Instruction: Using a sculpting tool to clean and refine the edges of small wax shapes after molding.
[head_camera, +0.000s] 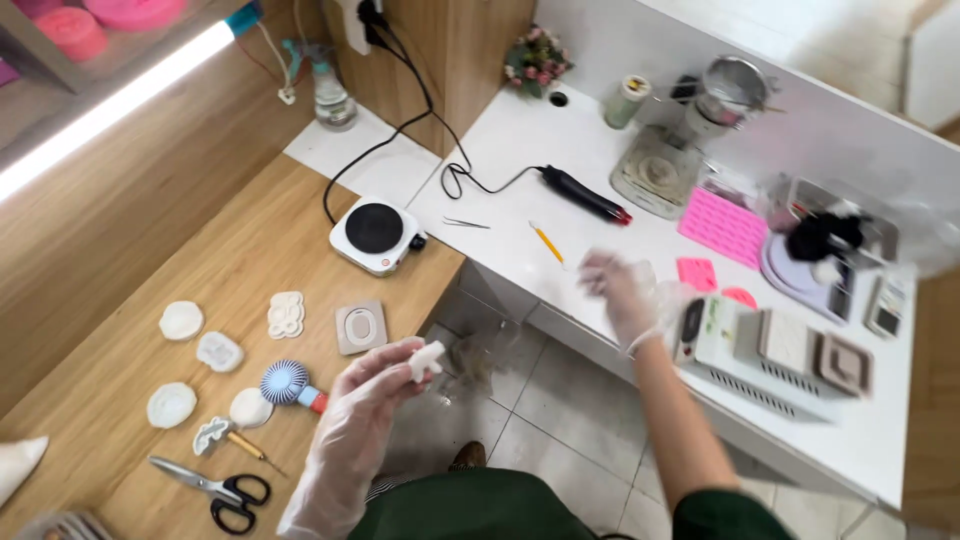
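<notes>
White cast piece (427, 360), small, lumpy and matte like plaster or wax, sits pinched between the thumb and fingertips of our left hand (365, 405), held up over the gap between the wooden table (250, 250) and the white counter (520, 150). Our right hand (622, 292), also in a thin clear glove, reaches out over the white counter's near edge; it is motion-blurred, so we cannot tell whether its fingers are spread or closed, though it seems to hold nothing. We judge the step in hand to be handling one finished casting while fetching something from the counter, and the next move calls for a steady, light pinch, since the piece looks brittle. On the wooden table to the left lie more pale castings, round and flower-shaped (181, 320), a square grey silicone mould (360, 326), black-handled scissors (215, 488) and a small striped blue fan (286, 383). Farther off stands a white hotplate (375, 234) with a glossy black top. A yellow pencil (547, 243) and a ridged pink mat (723, 226) lie on the counter.
</notes>
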